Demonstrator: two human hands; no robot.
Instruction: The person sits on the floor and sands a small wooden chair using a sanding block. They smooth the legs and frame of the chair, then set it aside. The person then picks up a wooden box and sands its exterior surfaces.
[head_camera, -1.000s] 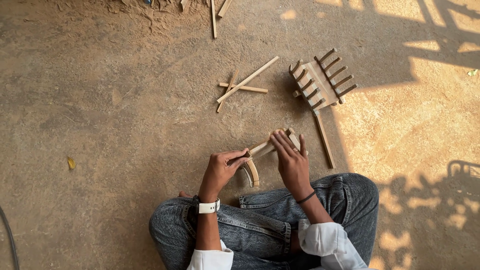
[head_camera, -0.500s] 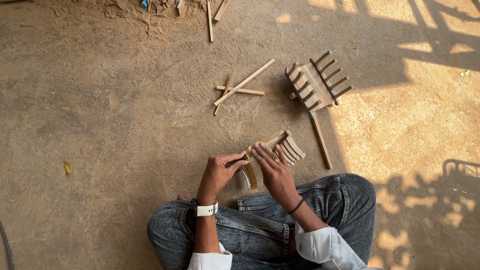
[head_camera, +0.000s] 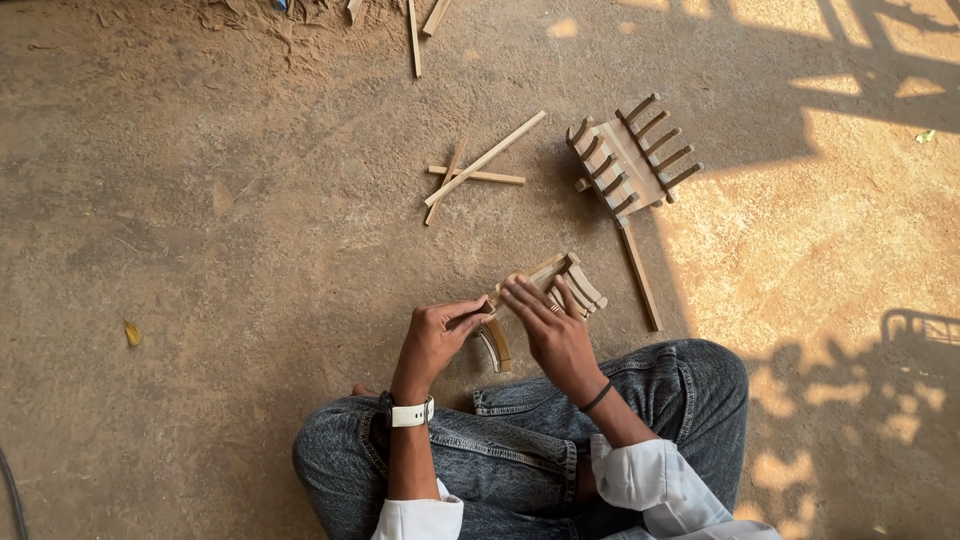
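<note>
L hand (head_camera: 437, 340) curled, R hand (head_camera: 553, 335) splayed

Small slatted frame (head_camera: 560, 285) in the hands: bare pale wood, matt, unfinished, cut edges look rough. Bigger slatted rack (head_camera: 630, 160) on the floor: same raw wood, no varnish. Loose sticks (head_camera: 480, 170): thin split wood strips, dry and matt. Floor (head_camera: 200, 250): packed earth or rough concrete (can't tell which), dusty, gritty, with wood scraps near the top edge. Jeans (head_camera: 500, 460): washed denim, mottled. Sleeves (head_camera: 650, 480): plain white cloth. Watch band (head_camera: 411, 413): smooth white, looks like plastic or rubber.
</note>
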